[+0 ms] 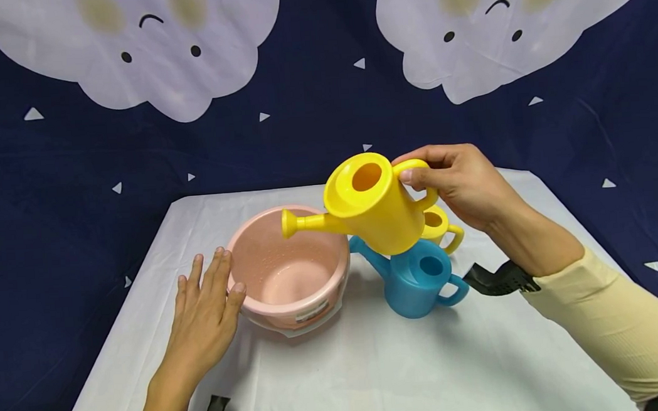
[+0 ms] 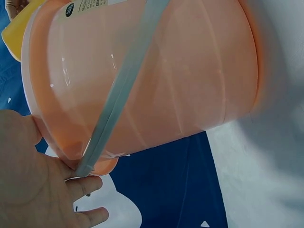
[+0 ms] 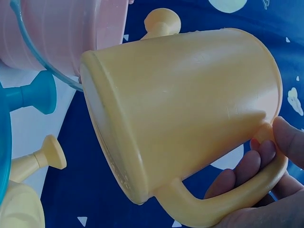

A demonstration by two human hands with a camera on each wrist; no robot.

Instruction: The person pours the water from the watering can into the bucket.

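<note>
My right hand grips the handle of a yellow watering can, which is raised off the table and tilted, its spout reaching over the rim of a pink bucket. In the right wrist view, fingers and thumb wrap the top of the handle on the watering can. My left hand rests against the bucket's left rim with its fingers straight. The left wrist view has the left hand touching the bucket by the end of its grey carrying handle. Small droplets dot the bucket's inner wall.
A blue watering can stands on the table right of the bucket, below the raised one. Behind it stands another yellow watering can, partly hidden. White cloth covers the table; a dark blue curtain with clouds hangs behind.
</note>
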